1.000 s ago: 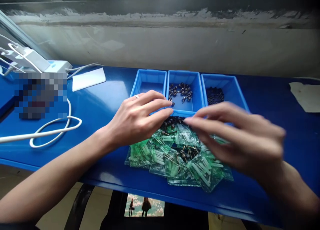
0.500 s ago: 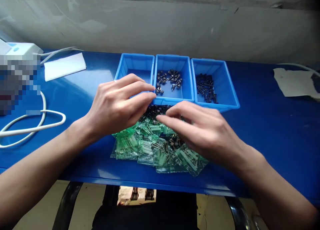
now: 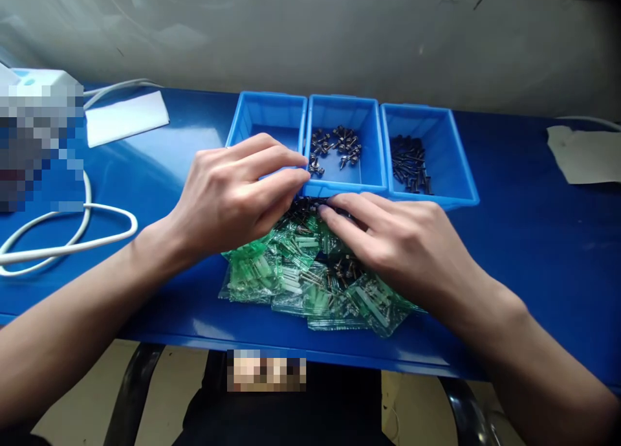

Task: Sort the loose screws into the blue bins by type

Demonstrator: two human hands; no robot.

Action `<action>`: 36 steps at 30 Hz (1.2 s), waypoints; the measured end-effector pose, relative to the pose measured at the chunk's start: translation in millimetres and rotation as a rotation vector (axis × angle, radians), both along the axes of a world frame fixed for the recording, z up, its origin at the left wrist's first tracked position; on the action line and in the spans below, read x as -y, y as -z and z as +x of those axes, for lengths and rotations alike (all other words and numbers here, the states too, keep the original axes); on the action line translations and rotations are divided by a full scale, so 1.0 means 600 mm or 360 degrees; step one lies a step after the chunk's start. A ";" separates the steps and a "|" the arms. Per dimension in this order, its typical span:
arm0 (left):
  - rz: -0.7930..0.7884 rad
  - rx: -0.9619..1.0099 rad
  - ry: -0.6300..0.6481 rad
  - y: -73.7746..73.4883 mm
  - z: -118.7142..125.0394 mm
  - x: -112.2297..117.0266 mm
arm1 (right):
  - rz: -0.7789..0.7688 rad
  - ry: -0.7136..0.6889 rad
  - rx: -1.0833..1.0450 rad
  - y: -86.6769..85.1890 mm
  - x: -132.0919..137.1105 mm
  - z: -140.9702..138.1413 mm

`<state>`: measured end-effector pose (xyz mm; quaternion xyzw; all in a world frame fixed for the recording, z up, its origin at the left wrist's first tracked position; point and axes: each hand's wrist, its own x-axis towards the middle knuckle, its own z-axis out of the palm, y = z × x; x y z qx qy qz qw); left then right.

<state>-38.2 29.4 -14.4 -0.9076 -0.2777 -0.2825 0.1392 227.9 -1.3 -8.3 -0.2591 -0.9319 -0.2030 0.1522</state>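
Observation:
My left hand (image 3: 242, 190) reaches over the front of the left blue bin (image 3: 272, 98), fingers stretched out and nothing visible in them. Its fingertips are at the near left corner of the middle blue bin (image 3: 347, 187). Just in front of that bin, my right hand (image 3: 392, 232) has its thumb and forefinger close together at a heap of dark screws (image 3: 305, 210). Whatever is between those fingertips is too small to make out. Under and between both hands lie clear green plastic packets (image 3: 291, 278) with screws and pale plugs in them.
Washer-headed screws (image 3: 347, 145) lie in the middle bin, and dark screws (image 3: 410, 164) in the right blue bin (image 3: 451, 155). To the left are a white cable (image 3: 72, 248) and a white card (image 3: 127, 119). A piece of paper (image 3: 582, 155) lies at the right.
My right hand has lowered to the dark screws, its thumb and forefinger drawing closer together. My left hand stays by the bin corner. The view has shifted slightly.

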 end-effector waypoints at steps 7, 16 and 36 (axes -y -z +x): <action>0.0066 -0.0015 0.0030 0.000 -0.001 -0.003 | 0.0000 -0.0096 -0.0179 0.001 -0.008 0.009; 0.0044 -0.0038 0.0019 0.000 -0.002 -0.003 | -0.0490 -0.0064 -0.0856 -0.019 -0.016 0.033; 0.0055 -0.0020 0.0003 -0.001 0.003 -0.001 | -0.1121 -0.0054 -0.0996 -0.021 -0.024 0.034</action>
